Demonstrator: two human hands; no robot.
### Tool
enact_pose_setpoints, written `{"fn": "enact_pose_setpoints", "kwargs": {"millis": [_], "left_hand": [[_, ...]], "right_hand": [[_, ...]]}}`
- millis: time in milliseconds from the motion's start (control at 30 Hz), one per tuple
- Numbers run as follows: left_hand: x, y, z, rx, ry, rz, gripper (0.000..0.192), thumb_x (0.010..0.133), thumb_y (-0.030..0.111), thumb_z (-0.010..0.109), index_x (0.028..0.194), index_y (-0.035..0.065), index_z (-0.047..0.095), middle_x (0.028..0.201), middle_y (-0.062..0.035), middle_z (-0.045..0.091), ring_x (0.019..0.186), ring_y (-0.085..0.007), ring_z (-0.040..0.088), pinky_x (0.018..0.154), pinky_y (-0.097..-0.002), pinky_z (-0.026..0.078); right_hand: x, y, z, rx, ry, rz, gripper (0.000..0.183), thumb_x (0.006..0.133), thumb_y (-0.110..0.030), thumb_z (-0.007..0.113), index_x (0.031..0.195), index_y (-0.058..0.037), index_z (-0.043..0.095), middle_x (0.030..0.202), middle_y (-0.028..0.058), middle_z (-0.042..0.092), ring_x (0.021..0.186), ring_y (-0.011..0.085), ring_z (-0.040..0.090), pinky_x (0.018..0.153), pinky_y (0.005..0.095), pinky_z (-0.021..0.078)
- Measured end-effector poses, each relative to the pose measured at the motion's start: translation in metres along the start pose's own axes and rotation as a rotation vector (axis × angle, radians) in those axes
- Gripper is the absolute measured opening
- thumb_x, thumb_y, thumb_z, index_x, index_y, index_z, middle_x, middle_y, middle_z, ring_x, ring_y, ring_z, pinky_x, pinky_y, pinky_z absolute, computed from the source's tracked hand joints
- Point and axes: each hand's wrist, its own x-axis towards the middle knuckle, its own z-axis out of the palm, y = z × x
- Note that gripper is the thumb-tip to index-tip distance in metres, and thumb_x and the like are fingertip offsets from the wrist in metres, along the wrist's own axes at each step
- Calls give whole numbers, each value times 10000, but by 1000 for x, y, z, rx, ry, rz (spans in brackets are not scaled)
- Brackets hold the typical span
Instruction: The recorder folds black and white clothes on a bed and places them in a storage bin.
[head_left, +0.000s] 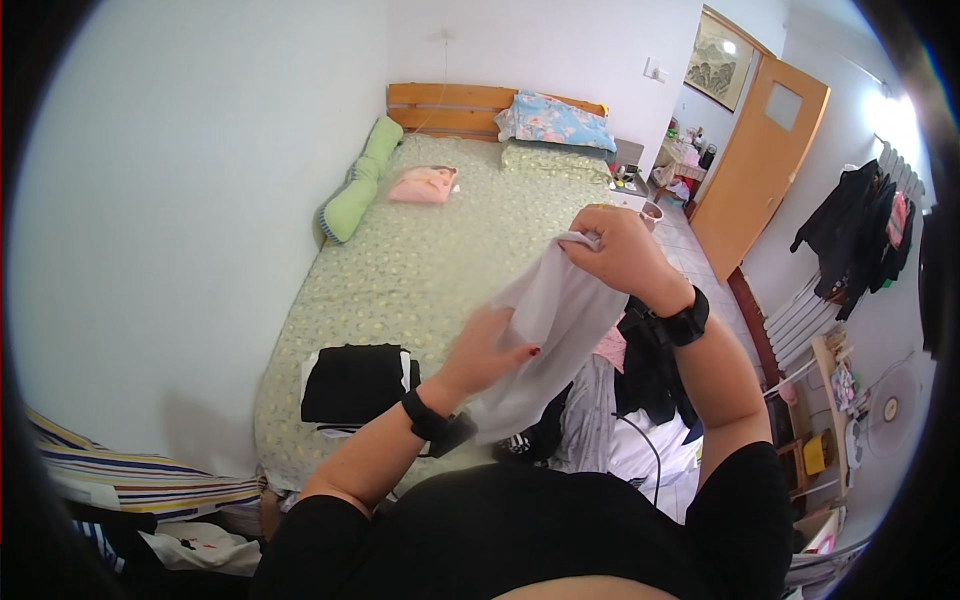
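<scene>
A light grey, thin cloth garment (551, 322) hangs in front of me above the bed. My right hand (615, 247) pinches its top edge between thumb and fingers. Lower down, my left hand (480, 352) is against the garment's left side, thumb spread across the front. Its fingertips are blurred and partly covered by the cloth, so I cannot tell whether they grip it. Beside my left forearm, a folded stack of black and white clothes (352, 384) lies on the bed (420, 270). Loose clothes (589, 409) are heaped below and right of the held garment.
A green bolster (360, 184) runs along the wall side. The bed also bears a pink folded item (424, 184) and pillows (559, 124) by the wooden headboard (450, 97). At right are a door (765, 157), dark clothes hanging (855, 232) above a radiator (802, 319), and a fan (891, 409).
</scene>
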Motion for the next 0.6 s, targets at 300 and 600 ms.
{"fn": "enact_pose_setpoints", "kwargs": {"millis": [300, 600], "left_hand": [[-18, -42, -13, -361, -133, -216, 240, 878, 185, 591, 1048, 17, 614, 919, -78, 630, 883, -155, 586, 791, -295, 459], [-27, -36, -73, -190, -362, -242, 175, 885, 174, 582, 938, 17, 639, 738, -84, 621, 682, -134, 549, 665, -268, 457]], "right_hand": [[-13, 0, -31, 184, -146, 20, 183, 766, -153, 706, 855, -1, 658, 777, 101, 636, 732, 193, 603, 667, 300, 464], [-22, 34, -43, 257, -240, 117, 184, 779, -145, 715, 885, -3, 667, 798, 60, 662, 746, 114, 591, 690, 269, 460]]}}
